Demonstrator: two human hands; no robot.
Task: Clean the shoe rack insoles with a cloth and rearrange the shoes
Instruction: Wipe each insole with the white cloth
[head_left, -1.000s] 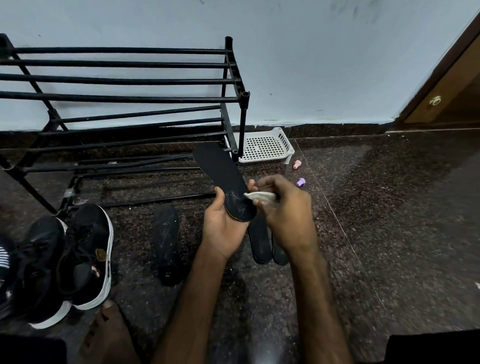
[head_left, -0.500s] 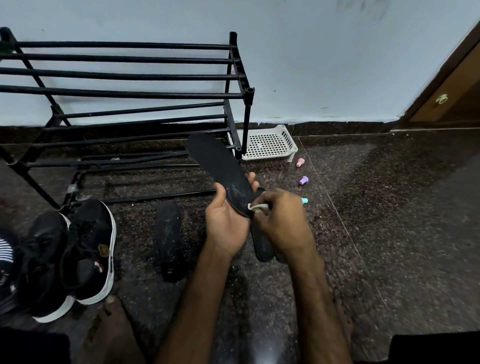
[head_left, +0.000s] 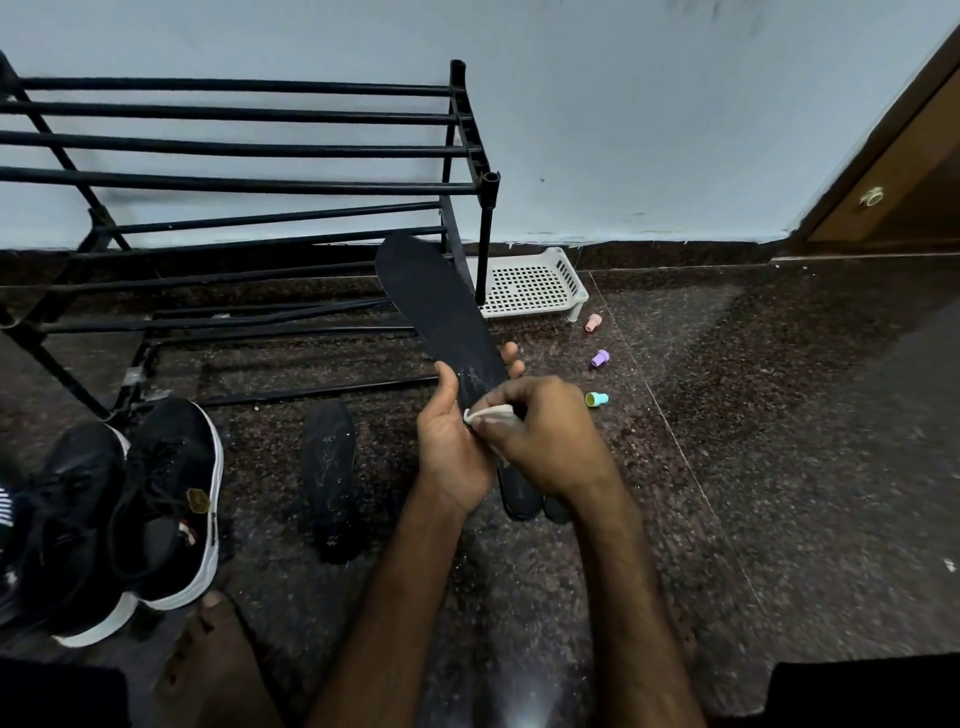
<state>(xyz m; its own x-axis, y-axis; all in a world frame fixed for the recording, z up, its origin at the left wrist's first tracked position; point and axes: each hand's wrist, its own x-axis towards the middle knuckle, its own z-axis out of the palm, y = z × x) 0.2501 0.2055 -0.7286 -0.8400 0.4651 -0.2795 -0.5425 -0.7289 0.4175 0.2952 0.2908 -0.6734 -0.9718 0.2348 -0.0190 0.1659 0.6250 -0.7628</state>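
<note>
My left hand (head_left: 451, 448) grips the heel end of a black insole (head_left: 439, 317) that slants up and left toward the black metal shoe rack (head_left: 249, 182). My right hand (head_left: 545, 436) pinches a small white cloth (head_left: 491, 414) against the insole's lower end. Another black insole (head_left: 328, 467) lies flat on the floor left of my hands. Two more insoles (head_left: 524, 496) lie under my right hand, mostly hidden. A pair of black sneakers with white soles (head_left: 130, 514) stands at the left.
A white perforated plastic tray (head_left: 530, 283) sits on the floor beside the rack's right post. Three small plastic caps, pink (head_left: 592, 322), purple (head_left: 600, 358) and teal (head_left: 596, 399), lie right of my hands. A wooden door (head_left: 904, 171) is at the far right. My bare foot (head_left: 208, 660) shows bottom left.
The cloth in my right hand has slid down toward the insole's heel end. The insole has tilted further up toward the rack.
</note>
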